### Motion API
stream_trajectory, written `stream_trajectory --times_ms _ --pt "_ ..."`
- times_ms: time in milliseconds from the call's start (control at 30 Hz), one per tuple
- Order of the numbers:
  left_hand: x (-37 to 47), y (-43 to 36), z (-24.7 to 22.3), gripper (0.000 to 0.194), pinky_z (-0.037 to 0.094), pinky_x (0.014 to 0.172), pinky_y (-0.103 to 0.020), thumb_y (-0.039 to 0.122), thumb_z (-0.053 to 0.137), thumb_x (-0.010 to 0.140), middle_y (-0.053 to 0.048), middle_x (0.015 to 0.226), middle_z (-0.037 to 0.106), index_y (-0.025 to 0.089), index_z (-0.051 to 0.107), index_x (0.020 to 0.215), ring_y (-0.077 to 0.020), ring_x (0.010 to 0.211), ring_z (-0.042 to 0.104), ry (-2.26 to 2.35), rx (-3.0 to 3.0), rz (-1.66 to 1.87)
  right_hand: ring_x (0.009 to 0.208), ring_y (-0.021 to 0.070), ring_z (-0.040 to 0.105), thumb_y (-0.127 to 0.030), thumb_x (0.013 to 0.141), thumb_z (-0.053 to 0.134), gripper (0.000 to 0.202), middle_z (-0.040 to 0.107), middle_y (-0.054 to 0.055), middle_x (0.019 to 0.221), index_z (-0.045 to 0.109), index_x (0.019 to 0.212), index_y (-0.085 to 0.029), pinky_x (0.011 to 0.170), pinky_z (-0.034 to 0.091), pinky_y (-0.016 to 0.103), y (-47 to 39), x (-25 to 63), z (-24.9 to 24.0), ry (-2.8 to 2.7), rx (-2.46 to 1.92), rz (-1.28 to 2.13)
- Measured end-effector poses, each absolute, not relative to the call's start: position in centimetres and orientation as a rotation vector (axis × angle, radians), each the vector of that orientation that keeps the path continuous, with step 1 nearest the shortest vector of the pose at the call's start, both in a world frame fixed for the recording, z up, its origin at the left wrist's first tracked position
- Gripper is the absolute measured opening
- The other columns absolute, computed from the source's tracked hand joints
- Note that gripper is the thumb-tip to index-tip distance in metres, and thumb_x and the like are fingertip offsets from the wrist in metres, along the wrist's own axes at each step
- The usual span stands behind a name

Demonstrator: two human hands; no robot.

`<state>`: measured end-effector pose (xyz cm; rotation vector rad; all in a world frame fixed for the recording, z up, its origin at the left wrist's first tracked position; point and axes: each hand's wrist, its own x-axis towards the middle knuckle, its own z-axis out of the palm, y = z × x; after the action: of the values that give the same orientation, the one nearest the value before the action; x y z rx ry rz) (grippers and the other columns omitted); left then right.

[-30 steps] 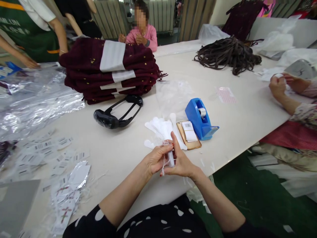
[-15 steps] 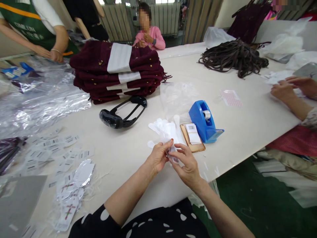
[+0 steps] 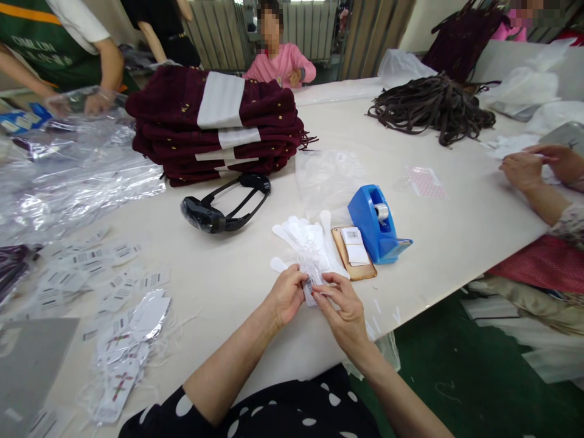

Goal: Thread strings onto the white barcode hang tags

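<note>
Pinching one small barcode tag (image 3: 309, 286) between my left hand (image 3: 286, 294) and right hand (image 3: 345, 309) at the table (image 3: 456, 231) edge; many loose tags (image 3: 91, 274) lie apparently unhandled.

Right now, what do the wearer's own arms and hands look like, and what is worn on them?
Both forearms are bare, with no gloves, watch or bracelet visible on the left hand or right hand. The nails look red on the left hand. Near the picture's lower edge a black garment with white oval spots shows, its short sleeves ending near the elbows.
</note>
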<state>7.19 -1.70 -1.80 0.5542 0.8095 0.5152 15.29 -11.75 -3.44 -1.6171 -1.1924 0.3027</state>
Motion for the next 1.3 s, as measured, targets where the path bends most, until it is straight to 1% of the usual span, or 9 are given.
stream_trajectory --times_ms 133,300,533,700,867,967,1067,1133,1300 --pt "7.3 -1.6 -1.7 0.018 0.036 0.051 -0.020 0.007 0.048 0.050 0.003 0.061 0.047 0.015 0.045 0.066 -0.0095 0.056 0.046 0.815 0.660 0.531 0.099 0.0190 0.051 -0.021 0.080 0.055 0.018 0.053 0.007 0.106 0.067 0.094 -0.026 0.080 0.045 0.035 -12.1 15.0 -3.3 -1.285 -1.655 0.241" --pt "6.8 -1.5 -1.7 0.020 0.036 0.053 -0.020 0.009 0.048 0.049 0.003 0.062 0.050 0.015 0.046 0.069 -0.0093 0.056 0.046 0.840 0.782 0.456 0.086 0.0148 0.054 -0.027 0.080 0.056 0.014 0.056 0.004 0.092 0.067 0.088 -0.023 0.075 0.045 0.029 -11.3 17.1 -1.4 -1.160 -1.613 0.390" --pt "6.2 -2.2 -1.4 0.026 0.034 0.052 -0.018 0.008 0.048 0.047 0.002 0.063 0.051 0.013 0.051 0.073 -0.0076 0.055 0.045 0.820 0.770 0.293 0.043 0.0066 0.045 -0.038 0.073 0.061 0.023 0.056 -0.002 0.056 0.062 0.073 -0.015 0.042 0.036 0.020 -6.6 20.5 -2.1 -0.638 -1.466 0.832" --pt "5.4 -1.9 -1.3 0.021 0.038 0.053 -0.017 0.006 0.051 0.050 0.000 0.065 0.053 0.012 0.051 0.071 -0.0089 0.057 0.049 0.788 0.686 0.237 0.063 0.0133 0.059 -0.040 0.068 0.063 0.036 0.061 0.004 0.080 0.058 0.092 -0.014 0.056 0.048 0.026 -5.9 20.3 -3.7 -0.505 -1.418 0.890" --pt "4.1 -0.5 -1.8 0.022 0.045 0.059 -0.020 0.002 0.055 0.059 -0.002 0.076 0.057 0.011 0.054 0.078 -0.0099 0.063 0.054 0.907 0.530 0.363 0.075 0.0145 0.055 -0.031 0.078 0.053 0.024 0.054 0.008 0.097 0.059 0.097 -0.017 0.069 0.048 0.031 -8.0 24.7 -2.2 -0.938 -1.819 0.001" --pt "3.4 0.2 -2.1 0.026 0.047 0.057 -0.022 -0.002 0.053 0.059 -0.003 0.080 0.058 0.011 0.053 0.081 -0.0112 0.062 0.056 0.983 0.454 0.409 0.087 0.0169 0.054 -0.025 0.084 0.043 0.021 0.054 0.008 0.098 0.061 0.093 -0.018 0.081 0.045 0.032 -8.1 30.2 -0.6 -1.056 -1.969 -0.268" --pt "3.1 0.4 -2.2 0.029 0.050 0.057 -0.023 -0.004 0.052 0.060 -0.003 0.078 0.058 0.011 0.052 0.085 -0.0126 0.062 0.058 1.000 0.415 0.402 0.099 0.0184 0.051 -0.023 0.087 0.038 0.024 0.054 0.009 0.102 0.060 0.093 -0.017 0.087 0.042 0.031 -6.2 36.1 0.8 -1.257 -2.222 -0.259" --pt "3.0 0.4 -2.2 0.032 0.051 0.059 -0.024 -0.005 0.052 0.060 -0.003 0.079 0.058 0.011 0.052 0.088 -0.0135 0.064 0.059 1.043 0.397 0.420 0.103 0.0188 0.049 -0.024 0.087 0.037 0.027 0.053 0.011 0.110 0.055 0.106 -0.014 0.089 0.040 0.031 -4.1 39.2 1.6 -1.435 -2.428 -0.204" --pt "2.8 0.6 -2.6 0.036 0.053 0.061 -0.029 -0.004 0.052 0.061 -0.006 0.088 0.062 0.012 0.050 0.093 -0.0162 0.065 0.061 1.167 0.363 0.453 0.111 0.0231 0.046 -0.030 0.078 0.054 0.051 0.047 0.013 0.122 0.040 0.126 -0.016 0.089 0.039 0.033 2.1 42.8 3.2 -1.782 -2.544 -0.109"
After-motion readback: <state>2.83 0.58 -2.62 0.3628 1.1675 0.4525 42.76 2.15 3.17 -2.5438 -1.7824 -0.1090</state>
